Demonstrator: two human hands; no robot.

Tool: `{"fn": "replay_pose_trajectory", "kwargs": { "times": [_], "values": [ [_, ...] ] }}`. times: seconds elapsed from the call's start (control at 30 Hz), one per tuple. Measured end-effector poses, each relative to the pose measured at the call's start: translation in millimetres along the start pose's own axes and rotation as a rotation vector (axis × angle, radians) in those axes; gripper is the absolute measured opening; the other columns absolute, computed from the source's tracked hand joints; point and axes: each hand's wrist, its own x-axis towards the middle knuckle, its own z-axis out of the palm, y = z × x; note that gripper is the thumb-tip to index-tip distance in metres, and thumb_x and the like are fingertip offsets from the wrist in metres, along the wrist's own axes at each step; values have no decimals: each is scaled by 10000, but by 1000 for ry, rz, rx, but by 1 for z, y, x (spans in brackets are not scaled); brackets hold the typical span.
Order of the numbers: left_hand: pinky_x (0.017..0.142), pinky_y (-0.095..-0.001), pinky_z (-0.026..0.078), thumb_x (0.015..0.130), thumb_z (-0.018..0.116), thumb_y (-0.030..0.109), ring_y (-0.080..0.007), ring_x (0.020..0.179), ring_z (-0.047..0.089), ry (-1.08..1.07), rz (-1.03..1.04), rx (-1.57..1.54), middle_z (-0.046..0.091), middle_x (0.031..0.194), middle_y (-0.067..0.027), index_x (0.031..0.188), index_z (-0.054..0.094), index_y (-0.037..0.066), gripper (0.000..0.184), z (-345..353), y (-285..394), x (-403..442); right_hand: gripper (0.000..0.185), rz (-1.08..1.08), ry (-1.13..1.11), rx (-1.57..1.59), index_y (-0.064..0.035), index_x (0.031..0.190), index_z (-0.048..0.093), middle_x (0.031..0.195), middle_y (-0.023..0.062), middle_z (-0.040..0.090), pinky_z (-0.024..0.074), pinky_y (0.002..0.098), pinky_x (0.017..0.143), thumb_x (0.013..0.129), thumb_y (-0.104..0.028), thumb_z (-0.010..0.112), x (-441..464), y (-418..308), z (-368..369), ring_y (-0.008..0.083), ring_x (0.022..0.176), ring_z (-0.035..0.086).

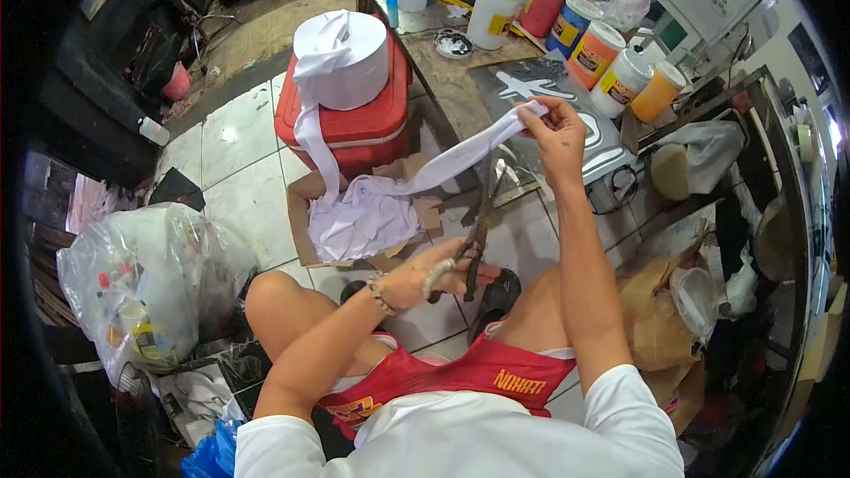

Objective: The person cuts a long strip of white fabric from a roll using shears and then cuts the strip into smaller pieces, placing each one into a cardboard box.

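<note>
tiled floor (235, 128) carries cardboard box (298, 221), just beside front edge of red cooler (354, 155). white fabric strip (465, 152) dips from roll (359, 80) on cooler into box, rises to right hand (565, 137), finger and thumb pinching it above near edge of table (443, 80). left hand (416, 279) holds scissors (481, 226), fingers spread around handles; blade gap blurred. risks: slack strip could fold between 2 blades; slipping pinch could bring skin near tips; snagged folds in box could drag roll past cooler edge.
</note>
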Motion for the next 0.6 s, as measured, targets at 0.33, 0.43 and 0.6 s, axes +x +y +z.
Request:
{"fn": "replay_pose_trajectory", "kwargs": {
  "times": [0.33, 0.43, 0.6],
  "values": [
    [1001, -353, 446, 744, 836, 173, -279, 1279, 518, 128, 155, -48, 528, 1373, -199, 1421, 339, 99, 843, -16, 6, 14, 288, 80, -284, 130, 0, 1119, 598, 968, 67, 638, 586, 272, 714, 845, 6, 687, -16, -30, 4, 131, 872, 659],
    [972, -334, 469, 732, 839, 137, -282, 1270, 535, 152, 219, -4, 518, 1385, -214, 1456, 315, 97, 895, -20, 13, 11, 303, 109, -354, 136, -14, 1127, 600, 938, 42, 605, 557, 257, 722, 831, 37, 639, -16, -37, -1, 110, 844, 630],
    [1002, -362, 470, 781, 803, 81, -283, 1257, 549, 208, 206, 215, 538, 1363, -220, 1447, 312, 64, 828, -10, 30, 0, 358, 230, -492, 70, -13, 1162, 598, 908, 7, 561, 481, 250, 763, 807, -15, 549, -13, -29, -9, 97, 831, 548]
  ]
}}
